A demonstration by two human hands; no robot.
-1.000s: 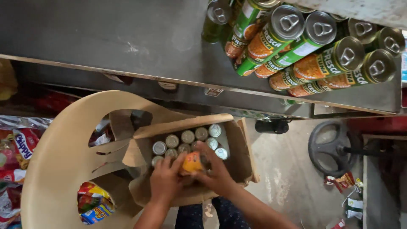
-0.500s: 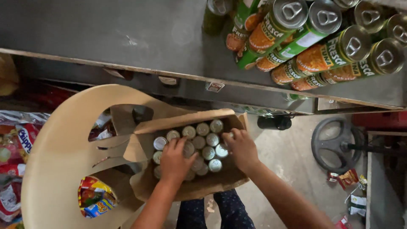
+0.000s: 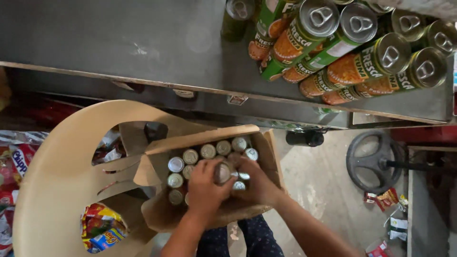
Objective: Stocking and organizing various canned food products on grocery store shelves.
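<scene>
Low in the frame's centre, the left hand point(image 3: 203, 186) and right hand point(image 3: 257, 183) together grasp a can point(image 3: 222, 172) between them, inside the cardboard box point(image 3: 200, 138).

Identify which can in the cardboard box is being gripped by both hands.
The can at the box's middle, raised between the left hand and right hand. The other cans stand untouched in rows behind it.

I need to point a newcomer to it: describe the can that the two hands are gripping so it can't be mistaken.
Start at the tan plastic chair, where an open cardboard box of cans rests on the seat. Near the box's middle, the left hand and right hand close around one can. Unlike its upright neighbours showing flat round lids, it is raised and tilted.
</scene>
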